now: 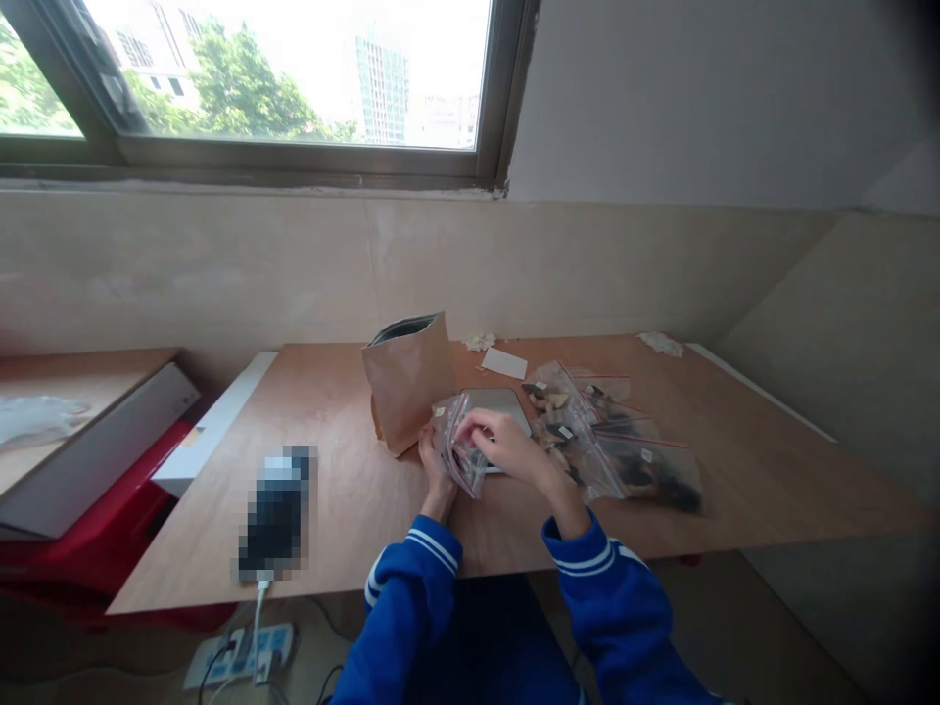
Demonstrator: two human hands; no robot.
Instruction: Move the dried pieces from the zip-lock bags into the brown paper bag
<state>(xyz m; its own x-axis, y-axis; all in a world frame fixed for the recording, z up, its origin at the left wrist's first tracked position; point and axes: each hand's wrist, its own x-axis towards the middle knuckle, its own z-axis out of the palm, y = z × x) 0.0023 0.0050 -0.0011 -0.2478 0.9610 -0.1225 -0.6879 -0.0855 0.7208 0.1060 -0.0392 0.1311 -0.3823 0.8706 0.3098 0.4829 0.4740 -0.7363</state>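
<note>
1. Zip bag (459,446), small and clear with a red seal strip, is held between both hands just above the counter (330,470), in front of the brown paper pouch (408,380) and over the near edge of a flat grey scale (499,403).
2. Left hand (433,468) grips the bag's left side from below, its fingers closed on the plastic; right hand (506,441) lies across the top edge, its fingers (474,423) curled and pinching the mouth.
3. To handle the mouth well, I judge it best to keep the bag upright, pinch the seal strip near one end and work along it evenly, with the left hand steadying the body so nothing spills.
4. Bag itself looks crinkled and glossy, with dark and pale pieces inside; what they are is too small to tell.
5. Just right of the hands lies a fanned pile of similar filled bags (617,446), each with a red strip and a small label.
6. Further left on the counter rests a dark blurred device (275,514) with a white cable.
</note>
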